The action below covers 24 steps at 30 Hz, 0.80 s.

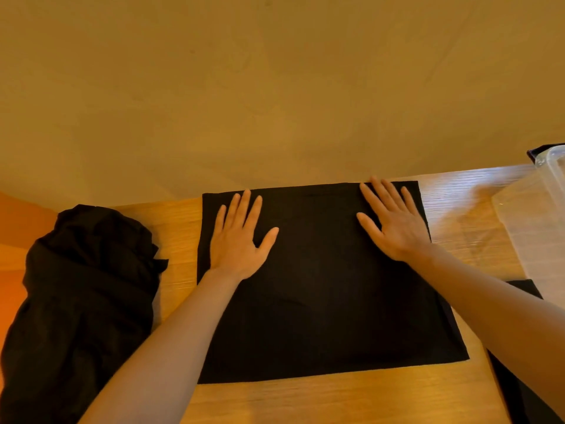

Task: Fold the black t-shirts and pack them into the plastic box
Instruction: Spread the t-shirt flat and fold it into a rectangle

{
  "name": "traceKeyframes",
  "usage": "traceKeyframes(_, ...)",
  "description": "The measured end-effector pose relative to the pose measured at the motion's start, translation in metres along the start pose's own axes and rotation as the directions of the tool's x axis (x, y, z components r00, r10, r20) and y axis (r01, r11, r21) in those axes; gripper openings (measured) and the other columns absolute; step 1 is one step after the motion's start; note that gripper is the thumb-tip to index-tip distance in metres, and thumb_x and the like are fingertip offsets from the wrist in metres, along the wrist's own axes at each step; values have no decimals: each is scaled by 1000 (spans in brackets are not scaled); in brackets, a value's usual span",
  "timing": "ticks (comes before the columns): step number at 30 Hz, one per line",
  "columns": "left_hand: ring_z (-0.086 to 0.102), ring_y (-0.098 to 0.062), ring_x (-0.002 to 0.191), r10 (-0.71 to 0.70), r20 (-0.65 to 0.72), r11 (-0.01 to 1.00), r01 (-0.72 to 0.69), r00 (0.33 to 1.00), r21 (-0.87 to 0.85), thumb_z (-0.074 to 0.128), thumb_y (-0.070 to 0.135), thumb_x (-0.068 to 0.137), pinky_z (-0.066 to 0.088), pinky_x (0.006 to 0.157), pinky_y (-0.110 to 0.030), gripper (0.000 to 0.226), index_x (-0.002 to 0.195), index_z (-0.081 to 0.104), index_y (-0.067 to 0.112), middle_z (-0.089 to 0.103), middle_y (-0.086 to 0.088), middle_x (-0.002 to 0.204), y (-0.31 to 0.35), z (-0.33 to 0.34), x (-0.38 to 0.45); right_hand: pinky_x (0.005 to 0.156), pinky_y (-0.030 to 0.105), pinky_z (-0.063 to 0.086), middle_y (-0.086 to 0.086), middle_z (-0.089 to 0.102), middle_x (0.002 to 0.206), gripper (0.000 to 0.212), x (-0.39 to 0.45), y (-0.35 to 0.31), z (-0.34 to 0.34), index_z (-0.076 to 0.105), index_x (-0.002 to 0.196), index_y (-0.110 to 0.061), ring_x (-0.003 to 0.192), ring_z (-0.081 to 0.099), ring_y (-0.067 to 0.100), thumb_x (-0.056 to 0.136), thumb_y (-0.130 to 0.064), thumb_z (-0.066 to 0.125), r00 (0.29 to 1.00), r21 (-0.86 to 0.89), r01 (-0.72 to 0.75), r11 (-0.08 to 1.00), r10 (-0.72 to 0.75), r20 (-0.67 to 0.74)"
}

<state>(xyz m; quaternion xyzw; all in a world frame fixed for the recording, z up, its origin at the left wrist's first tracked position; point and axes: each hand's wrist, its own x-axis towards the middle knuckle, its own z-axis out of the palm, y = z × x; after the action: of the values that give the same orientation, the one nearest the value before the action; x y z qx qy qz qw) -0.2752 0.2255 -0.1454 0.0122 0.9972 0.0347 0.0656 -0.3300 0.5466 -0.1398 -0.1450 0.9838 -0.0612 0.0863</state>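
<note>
Black t-shirt (321, 301) lies flat on the wooden table (336, 399), already folded to a neat rectangle, far edge at the table's back edge. Our left hand (238, 240) and right hand (397, 228) both rest on its far half, palms down, fingers straight and spread; neither grips anything. They press or smooth, nothing more.

Pile of unfolded black shirts (82, 301) sits crumpled just to the left, apart from the folded one. Clear plastic box (538, 228) stands at the right edge of the table, only partly in view; we cannot tell what is inside. Another strip of dark cloth (519, 390) shows under our right forearm, at the near right corner.

Handling, as we judge it: light, soft, limp cloth with no stiffness of its own. Lifted by one corner, the folds would likely sag open. For the next fold, we would pinch both corners of one short edge through all layers and carry them across together. For the move to the box, better to slide flat hands beneath from both sides and support the middle. The wood looks smooth, so the cloth may slip a little when pushed.
</note>
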Motion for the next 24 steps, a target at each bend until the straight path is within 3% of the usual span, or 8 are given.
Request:
traceKeyframes(5, -11, -15, 148, -65, -19, 997, 64, 998, -41, 6, 67, 91, -5, 120, -38, 76, 154, 4, 25, -2, -1, 162, -27, 4, -8, 120, 34, -7, -8, -7, 161, 66, 8, 28, -3, -2, 153, -31, 146, -14, 7, 95, -60, 5, 1000, -8, -20, 1000, 20, 11)
traceKeyframes(9, -1, -17, 148, -87, -97, 988, 73, 991, -137, 11, 60, 94, 2, 121, -40, 73, 154, 16, 17, 9, -5, 162, -22, 0, -16, 120, 35, -6, -4, -5, 162, 66, 12, 21, -5, 0, 154, -23, 146, -12, 8, 96, -56, 3, 1000, 30, -14, 999, 15, -12)
traceKeyframes(13, 5, -18, 149, 14, -157, 991, -35, 987, -129, 22, 51, 99, 9, 121, -43, 64, 153, 21, 15, 14, -5, 161, 7, -13, -45, 121, 40, 2, -1, 5, 162, 58, -28, -18, -8, 11, 154, -19, 148, -3, 12, 101, -44, 18, 989, 58, 72, 996, -64, -134)
traceKeyframes(16, 2, -17, 149, 83, -100, 984, -97, 992, -150, 26, 53, 99, 9, 121, -44, 64, 153, 19, 19, 10, -3, 161, 35, -6, -86, 121, 42, 5, -3, 6, 161, 57, -79, -42, 3, 16, 153, -23, 148, -1, 13, 101, -45, 23, 989, 63, 116, 991, -109, -101)
traceKeyframes(19, -1, -16, 149, 14, -17, 995, -16, 1000, -94, 20, 59, 97, 8, 120, -44, 66, 153, 17, 23, 9, -2, 161, 43, 13, -130, 120, 45, 8, -2, 9, 161, 59, -130, -36, 20, 20, 152, -24, 149, 2, 13, 100, -50, 20, 996, 55, 72, 996, -69, -61)
traceKeyframes(24, 7, -18, 149, -52, -14, 997, 51, 999, -62, 20, 59, 96, 12, 119, -44, 67, 151, 22, 21, 16, -3, 160, 35, 22, -182, 119, 43, 10, -3, 12, 161, 59, -188, -8, 25, 21, 152, -25, 148, 4, 13, 100, -51, 18, 999, 89, 22, 996, -17, -50)
